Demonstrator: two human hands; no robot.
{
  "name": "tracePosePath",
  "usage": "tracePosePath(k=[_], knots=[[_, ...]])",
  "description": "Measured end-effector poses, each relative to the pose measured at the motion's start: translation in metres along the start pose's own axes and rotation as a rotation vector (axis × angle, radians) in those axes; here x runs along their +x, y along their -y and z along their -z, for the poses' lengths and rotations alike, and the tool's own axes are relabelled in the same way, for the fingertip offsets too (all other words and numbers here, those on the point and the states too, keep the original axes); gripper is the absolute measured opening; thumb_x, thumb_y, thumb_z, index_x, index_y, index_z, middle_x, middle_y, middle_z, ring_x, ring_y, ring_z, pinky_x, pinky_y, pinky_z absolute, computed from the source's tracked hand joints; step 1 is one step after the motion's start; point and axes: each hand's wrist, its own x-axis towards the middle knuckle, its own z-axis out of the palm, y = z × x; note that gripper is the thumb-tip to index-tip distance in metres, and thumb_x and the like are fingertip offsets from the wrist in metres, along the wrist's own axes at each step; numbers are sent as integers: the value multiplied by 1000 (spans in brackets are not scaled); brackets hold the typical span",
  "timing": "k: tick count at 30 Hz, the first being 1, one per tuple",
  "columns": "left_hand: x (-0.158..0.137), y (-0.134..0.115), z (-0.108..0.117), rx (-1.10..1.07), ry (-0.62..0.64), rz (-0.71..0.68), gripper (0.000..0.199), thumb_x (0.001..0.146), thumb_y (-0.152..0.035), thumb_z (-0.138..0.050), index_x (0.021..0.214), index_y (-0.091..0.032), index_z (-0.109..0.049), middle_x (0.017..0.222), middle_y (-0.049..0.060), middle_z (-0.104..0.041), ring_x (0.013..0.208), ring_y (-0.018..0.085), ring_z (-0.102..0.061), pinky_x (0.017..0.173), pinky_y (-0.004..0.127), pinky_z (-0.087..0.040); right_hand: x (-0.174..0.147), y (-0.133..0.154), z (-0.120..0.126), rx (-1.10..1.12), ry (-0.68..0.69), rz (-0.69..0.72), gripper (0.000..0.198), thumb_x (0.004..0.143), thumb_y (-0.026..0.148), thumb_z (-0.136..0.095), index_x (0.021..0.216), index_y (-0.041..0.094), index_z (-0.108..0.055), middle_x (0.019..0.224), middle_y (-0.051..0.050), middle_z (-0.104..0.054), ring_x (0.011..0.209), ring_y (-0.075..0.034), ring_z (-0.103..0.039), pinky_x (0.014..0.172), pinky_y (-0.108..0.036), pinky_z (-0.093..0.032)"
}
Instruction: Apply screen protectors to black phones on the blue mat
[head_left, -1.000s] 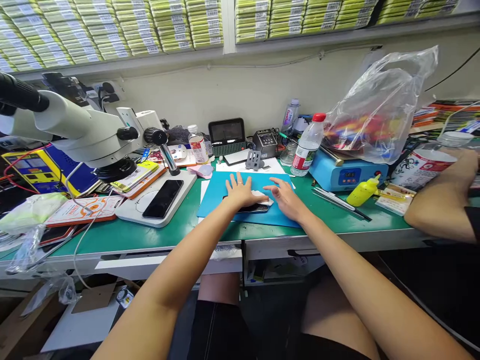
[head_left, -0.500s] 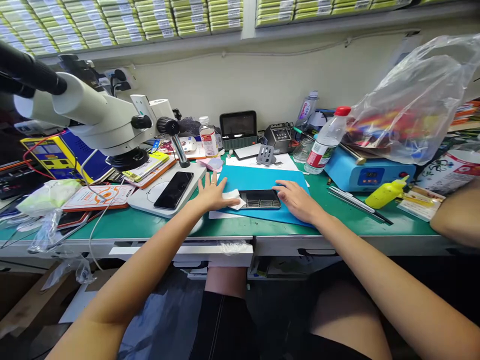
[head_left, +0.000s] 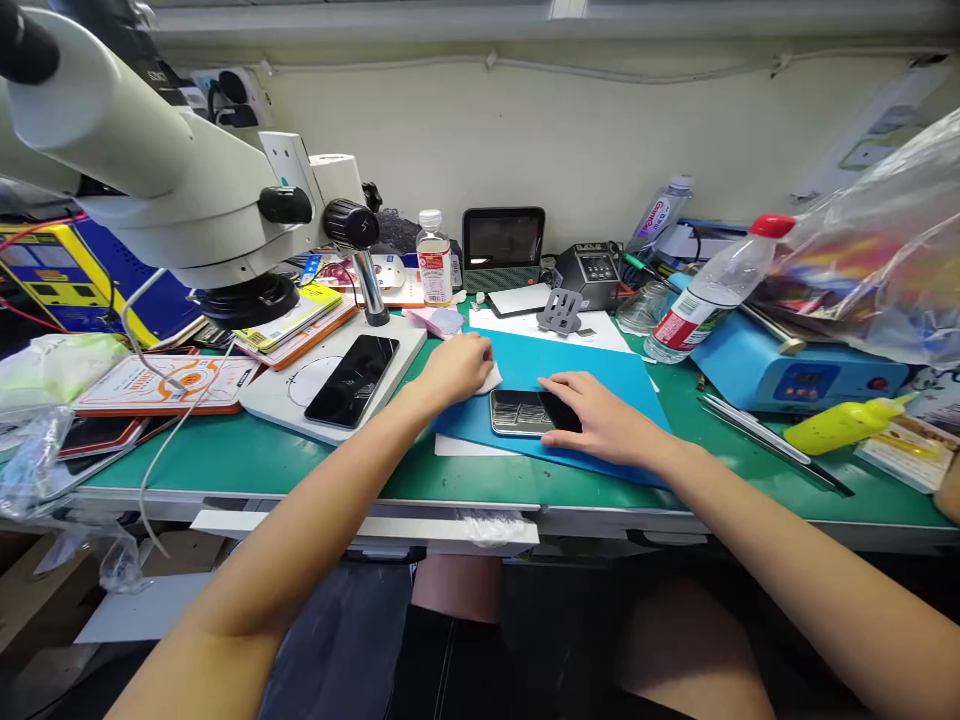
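A dark phone [head_left: 517,413] lies on the blue mat [head_left: 600,358], its glossy screen showing streaky reflections. My right hand [head_left: 596,418] covers the phone's right end, with fingers along the far edge and the thumb at the near edge, gripping it. Just beyond the phone's left end, my left hand [head_left: 459,370] is closed with its fingers curled on a white tissue [head_left: 491,379], part of which sticks out beneath the hand. A second phone [head_left: 352,381], black-screened, rests on the white microscope base [head_left: 274,400] to the left.
A microscope [head_left: 210,200] overhangs the left side. Behind the mat stand a small bottle [head_left: 433,260], a dark screen device [head_left: 503,245] and a grey stand [head_left: 560,311]. On the right are a red-capped bottle [head_left: 712,290], a blue machine [head_left: 795,365], tweezers [head_left: 772,440] and a yellow squeeze bottle [head_left: 840,424].
My left hand has gone from spread fingers to a closed grip on the tissue, pulled off the phone's left end. My right hand has closed over the phone's right end. The view has tilted down.
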Motion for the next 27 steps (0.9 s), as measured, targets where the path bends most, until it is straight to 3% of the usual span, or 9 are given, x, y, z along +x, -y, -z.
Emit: tracePosePath(k=[6,12,14,18,20,24,27], knots=[[26,9,-2,12,-40,-6,32,86,-8,-43,109,-15,-64,112,14,-68,106,30,-61,93,39,-47,5,3,0,6,-22,8,75,75,73,-66,128,20,-63,125,-16,-60,114,-36,-57,97,-53,-52],[17,8,-2,-167,62,-312,30,89,-22,-48,117,-24,-61,127,3,-62,124,23,-51,108,31,-38,10,-3,6,-82,-40,125,61,79,67,-65,116,18,-65,115,-16,-65,100,-34,-63,88,-51,-54],[15,3,2,-223,96,-360,31,91,-28,-47,119,-24,-59,126,4,-62,121,23,-53,104,33,-40,15,-8,8,-88,-38,151,62,80,66,-65,117,17,-64,114,-17,-65,100,-34,-64,87,-50,-54],[15,-5,3,-134,143,-396,36,91,-35,-52,123,-19,-59,118,8,-65,110,26,-56,95,37,-42,31,-23,15,-62,18,234,81,76,66,-70,139,17,-54,119,-18,-66,105,-37,-64,87,-50,-55],[15,-5,0,-85,148,-386,46,91,-44,-57,128,-18,-57,118,10,-64,109,28,-56,93,40,-42,39,-31,17,-31,38,258,84,76,63,-71,144,20,-50,118,-16,-66,104,-36,-65,86,-49,-56],[16,-1,-8,-71,134,-363,87,76,-75,-66,136,-14,-52,122,14,-62,112,33,-54,96,45,-42,45,-44,16,23,-17,275,77,75,56,-75,139,18,-55,121,-17,-64,110,-34,-63,89,-49,-56],[18,2,-13,-60,112,-381,95,70,-80,-68,135,-13,-52,120,14,-63,110,33,-53,97,46,-41,41,-50,16,47,-64,301,70,73,47,-79,133,16,-59,115,-16,-65,106,-32,-63,85,-47,-58]])
